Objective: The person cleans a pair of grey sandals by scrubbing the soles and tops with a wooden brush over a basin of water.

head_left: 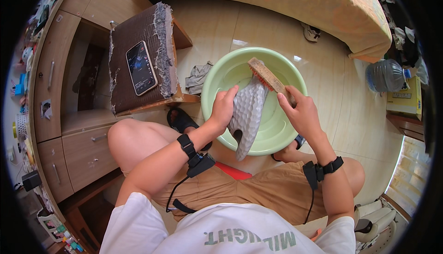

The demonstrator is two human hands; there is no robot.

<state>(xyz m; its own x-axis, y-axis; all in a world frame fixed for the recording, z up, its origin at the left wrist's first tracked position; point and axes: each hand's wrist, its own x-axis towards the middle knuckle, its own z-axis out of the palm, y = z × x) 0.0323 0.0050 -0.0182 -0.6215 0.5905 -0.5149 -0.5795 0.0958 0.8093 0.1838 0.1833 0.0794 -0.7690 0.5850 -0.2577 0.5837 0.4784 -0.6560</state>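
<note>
A light grey dimpled slip-on shoe is tilted over the light green basin, its dark opening toward me. My left hand is closed on the shoe's left side. In my right hand is a wooden scrub brush, gripped at its near end between thumb and fingers. The brush slants up to the left, and its reddish bristles touch the far end of the shoe. Shallow water seems to lie in the basin. Part of the shoe's far end is hidden beneath the brush.
A worn brown stool on the left carries a phone with its screen lit. Grey cloth lies between stool and basin. Wooden cabinets line the left side; a covered bed stands beyond. A big water bottle is at right.
</note>
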